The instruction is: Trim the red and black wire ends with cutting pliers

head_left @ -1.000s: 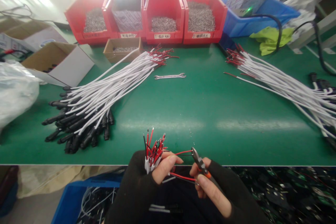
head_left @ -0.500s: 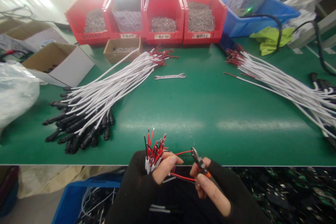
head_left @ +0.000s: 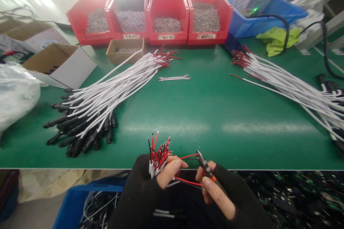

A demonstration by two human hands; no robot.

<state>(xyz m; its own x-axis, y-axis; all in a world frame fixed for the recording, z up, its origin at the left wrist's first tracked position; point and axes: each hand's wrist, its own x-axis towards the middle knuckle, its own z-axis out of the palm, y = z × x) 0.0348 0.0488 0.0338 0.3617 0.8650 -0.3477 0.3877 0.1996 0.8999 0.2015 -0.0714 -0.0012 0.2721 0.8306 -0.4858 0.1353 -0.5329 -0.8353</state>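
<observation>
My left hand [head_left: 169, 172] is closed around a bunch of white cables [head_left: 153, 170] whose red and black wire ends stick up. One red wire [head_left: 189, 156] and a thin dark one stretch from its fingertips toward the right. In my right hand [head_left: 215, 189] is a pair of cutting pliers [head_left: 205, 166] with dark and orange handles. The pliers' jaws are at the tip of that red wire; whether they are fully closed on it I cannot tell. A second red wire [head_left: 188, 181] runs lower, from under my left hand to my right fingers.
Piles of white cables lie left [head_left: 120, 82] and right [head_left: 292, 86] on the green table [head_left: 172, 114]. A wrench [head_left: 174, 78] lies between them. Red bins [head_left: 168, 37] of small metal parts, a small cardboard box [head_left: 125, 50] and a blue crate [head_left: 268, 25] stand behind. A blue tub [head_left: 64, 207] sits below.
Almost nothing differs. The wire bunch in my left hand has shifted very slightly to the right; the pliers stay at the red wire's tip.
</observation>
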